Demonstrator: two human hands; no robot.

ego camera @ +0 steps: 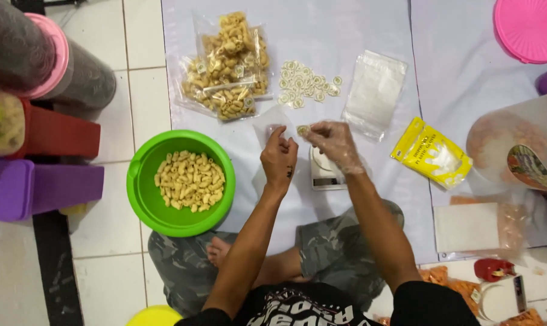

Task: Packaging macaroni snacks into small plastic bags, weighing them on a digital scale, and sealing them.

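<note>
Seated cross-legged on the floor, the person holds both hands close together over a white sheet (321, 36), just above a small white scale (324, 172). The left hand (278, 158) is bare and its fingers (277, 134) are pinched on the edge of a small clear bag (272, 121), which reaches up and away from the fingertips toward the far side of the sheet; it is thin, see-through and hard to trace against the white. The right hand (335, 143), in a loose clear plastic glove, lies just to the right of it, its fingers closed on a small round pale label (303, 130) at the fingertips. That label sits between the two hands, right beside the bag's mouth, so the right hand is the nearer one to it. Further off lies a loose heap of the same round labels (306, 84), with filled snack bags (228, 66) to the left and a stack of empty clear bags (375, 90) to the right. A green bowl (142, 199) of pale curled snacks stands near the left forearm.
</note>
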